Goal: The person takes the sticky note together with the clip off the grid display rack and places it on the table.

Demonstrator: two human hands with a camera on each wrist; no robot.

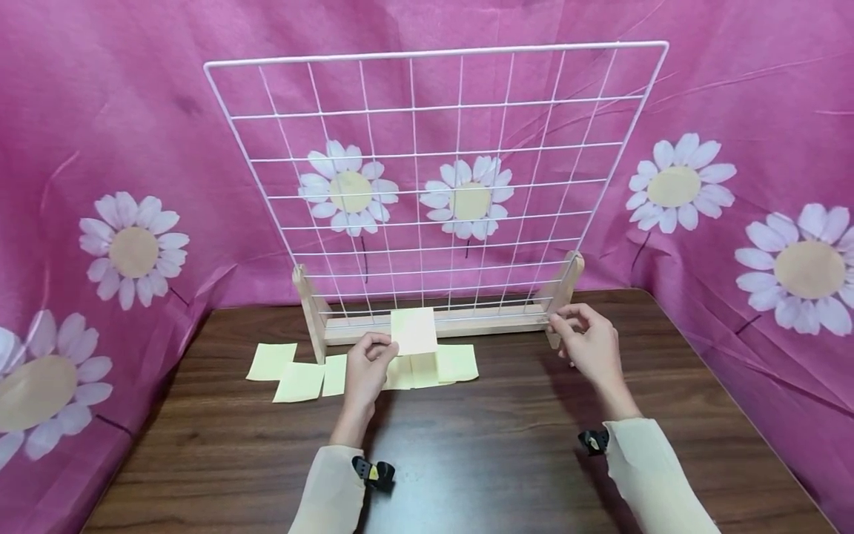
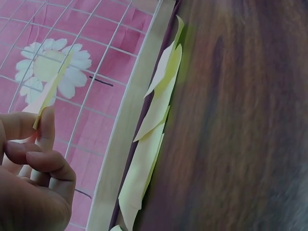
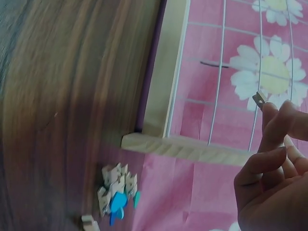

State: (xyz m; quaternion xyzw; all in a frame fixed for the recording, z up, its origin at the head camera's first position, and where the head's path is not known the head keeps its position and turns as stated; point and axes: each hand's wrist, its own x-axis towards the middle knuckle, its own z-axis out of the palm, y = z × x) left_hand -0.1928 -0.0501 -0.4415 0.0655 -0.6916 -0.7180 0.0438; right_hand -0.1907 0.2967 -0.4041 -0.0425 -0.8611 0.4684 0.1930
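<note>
My left hand (image 1: 365, 368) pinches a pale yellow sticky note (image 1: 415, 331) by its lower left edge, raised in front of the bottom of a white wire grid panel (image 1: 434, 53). In the left wrist view that note (image 2: 46, 96) shows edge-on between thumb and finger. My right hand (image 1: 592, 352) is near the right foot of the wooden stand (image 1: 494, 320). A small wooden clothespin (image 3: 259, 99) is pinched in its fingertips, the jaw end pointing out. More yellow sticky notes (image 1: 298, 383) lie on the table beneath and left of the left hand, partly hidden by it.
The grid leans back in its wooden stand at the table's far edge. Beyond the stand's right foot lies a pile of small wooden clothespins (image 3: 115, 185) with blue and green pieces. A pink cloth (image 1: 534, 18) with daisies hangs behind the brown wooden table (image 1: 480, 460).
</note>
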